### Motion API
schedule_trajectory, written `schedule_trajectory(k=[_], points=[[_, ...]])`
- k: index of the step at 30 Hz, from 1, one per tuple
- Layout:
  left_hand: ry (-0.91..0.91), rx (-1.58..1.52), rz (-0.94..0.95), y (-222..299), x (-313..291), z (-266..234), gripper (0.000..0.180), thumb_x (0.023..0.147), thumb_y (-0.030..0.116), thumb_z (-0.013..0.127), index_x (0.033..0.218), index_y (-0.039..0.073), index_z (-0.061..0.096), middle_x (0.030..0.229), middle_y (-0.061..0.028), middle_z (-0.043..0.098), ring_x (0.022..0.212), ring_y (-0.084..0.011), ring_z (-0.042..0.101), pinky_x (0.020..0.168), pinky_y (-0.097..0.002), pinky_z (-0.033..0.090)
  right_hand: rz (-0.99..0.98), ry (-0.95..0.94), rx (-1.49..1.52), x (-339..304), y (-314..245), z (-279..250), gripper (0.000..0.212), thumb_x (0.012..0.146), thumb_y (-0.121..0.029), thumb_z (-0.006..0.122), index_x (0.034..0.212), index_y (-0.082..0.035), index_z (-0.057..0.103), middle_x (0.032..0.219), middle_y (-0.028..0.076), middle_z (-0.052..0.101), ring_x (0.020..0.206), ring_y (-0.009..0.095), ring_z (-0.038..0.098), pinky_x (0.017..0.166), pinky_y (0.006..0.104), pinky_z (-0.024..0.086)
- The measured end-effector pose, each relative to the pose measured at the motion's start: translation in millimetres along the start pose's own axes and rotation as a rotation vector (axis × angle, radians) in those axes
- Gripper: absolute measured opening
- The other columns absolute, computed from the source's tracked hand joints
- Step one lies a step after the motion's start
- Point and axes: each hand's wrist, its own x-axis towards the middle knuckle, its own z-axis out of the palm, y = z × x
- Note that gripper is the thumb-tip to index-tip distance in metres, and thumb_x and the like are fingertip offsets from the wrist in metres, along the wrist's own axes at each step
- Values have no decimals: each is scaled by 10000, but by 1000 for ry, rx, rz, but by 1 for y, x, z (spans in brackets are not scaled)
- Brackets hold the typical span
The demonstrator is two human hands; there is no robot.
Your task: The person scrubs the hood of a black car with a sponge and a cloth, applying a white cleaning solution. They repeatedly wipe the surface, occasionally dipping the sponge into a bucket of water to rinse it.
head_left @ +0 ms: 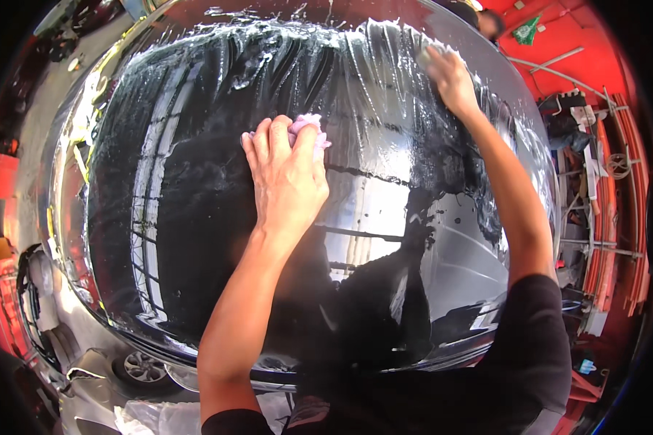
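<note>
A big, dark, glossy curved car panel (pixel 203 246) fills the middle of the view, wet and mirroring windows and my own outline. White suds (pixel 257 43) lie in streaks along its far part. My left hand (pixel 286 159) rests near the middle of the panel, closed on a crumpled pinkish-purple cloth (pixel 308 129) that pokes out between thumb and fingers. Farther off and to the right, my right hand (pixel 451 81) is at the sudsy area. Its fingertips are smeared by motion, so whether it holds anything is unclear.
Metal racks with long red strips (pixel 620 217) stand along the right side. A green piece (pixel 526 31) lies against red at the far right. At lower left is a grey car's wheel (pixel 144 367), beside clear plastic sheeting (pixel 159 419).
</note>
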Motion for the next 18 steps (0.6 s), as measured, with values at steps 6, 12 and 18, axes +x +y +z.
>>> schedule_trajectory(k=[6, 12, 18], points=[[16, 41, 8, 2, -1, -7, 320, 931, 115, 711, 1242, 54, 671, 1365, -234, 537, 1374, -479, 473, 1188, -732, 324, -211, -93, 171, -29, -22, -29, 558, 995, -98, 711, 1540, -166, 613, 1219, 187, 637, 1107, 403, 659, 988, 470, 542], [10, -41, 42, 10, 0, 7, 268, 967, 144, 683, 1213, 38, 675, 1361, -257, 535, 1370, -509, 474, 1184, -748, 315, 143, -30, -243, 69, 8, 40, 517, 1016, -264, 660, 1530, -251, 601, 1308, 212, 666, 1188, 434, 669, 960, 519, 570], [22, 27, -17, -5, -4, -5, 270, 936, 105, 661, 1195, 32, 671, 1340, -264, 538, 1372, -514, 467, 1200, -747, 293, -288, -51, 204, -46, -93, -22, 573, 992, -92, 718, 1547, -184, 608, 1268, 209, 643, 1116, 400, 675, 973, 464, 565]])
